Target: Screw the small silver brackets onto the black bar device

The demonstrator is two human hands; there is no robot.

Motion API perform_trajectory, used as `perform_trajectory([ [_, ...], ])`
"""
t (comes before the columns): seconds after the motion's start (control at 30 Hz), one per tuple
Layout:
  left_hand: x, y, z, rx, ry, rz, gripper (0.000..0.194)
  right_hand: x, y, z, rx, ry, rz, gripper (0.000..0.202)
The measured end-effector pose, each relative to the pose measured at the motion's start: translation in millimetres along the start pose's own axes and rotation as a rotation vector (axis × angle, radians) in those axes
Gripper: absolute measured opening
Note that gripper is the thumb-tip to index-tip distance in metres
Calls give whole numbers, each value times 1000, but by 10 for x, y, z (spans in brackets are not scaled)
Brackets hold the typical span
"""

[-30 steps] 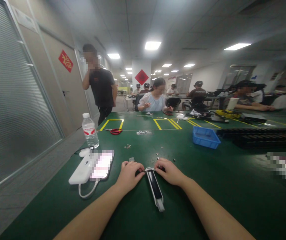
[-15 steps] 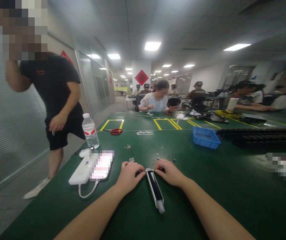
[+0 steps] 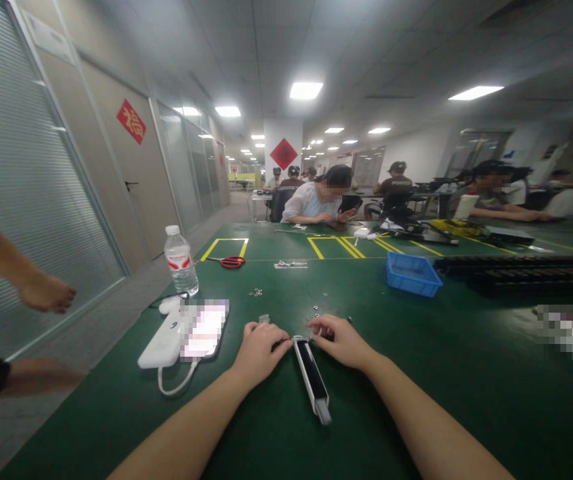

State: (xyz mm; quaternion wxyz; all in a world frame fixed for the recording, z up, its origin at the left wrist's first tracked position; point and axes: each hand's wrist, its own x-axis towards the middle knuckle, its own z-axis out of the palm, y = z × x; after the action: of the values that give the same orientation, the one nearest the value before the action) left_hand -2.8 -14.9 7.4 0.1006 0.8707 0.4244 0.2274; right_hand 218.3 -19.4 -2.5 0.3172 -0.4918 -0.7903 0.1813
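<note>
A narrow white-framed device with a glossy black face and a grey end piece lies on the green table, its far end between my hands. My left hand is closed, with thumb and forefinger pinched at the left corner of that far end. My right hand is closed too, its fingertips just right of the same end; whatever they pinch is too small to make out. Tiny metal rings lie beyond my right hand, and a small clear piece sits behind my left knuckles.
To the left stand a water bottle, a white power bank and a cabled phone. Farther out are red-handled scissors, small rings, white strips and a blue bin. A person sits across the table.
My right hand has shifted slightly, its fingers lifting a little at the device's end. The left hand stays put. A walking person has moved toward the left edge; the seated person leans down.
</note>
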Motion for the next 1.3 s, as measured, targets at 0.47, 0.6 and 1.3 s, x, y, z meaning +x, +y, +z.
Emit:
perform_trajectory([
  [0.47,-9,6,1,17,4,-22,18,34,213,97,-193,7,245,70],
  [0.6,-8,6,0,8,-2,-25,19,57,174,112,-278,-70,285,68],
  [1.3,-13,16,-11,5,-2,-18,18,48,182,34,-327,159,302,28],
])
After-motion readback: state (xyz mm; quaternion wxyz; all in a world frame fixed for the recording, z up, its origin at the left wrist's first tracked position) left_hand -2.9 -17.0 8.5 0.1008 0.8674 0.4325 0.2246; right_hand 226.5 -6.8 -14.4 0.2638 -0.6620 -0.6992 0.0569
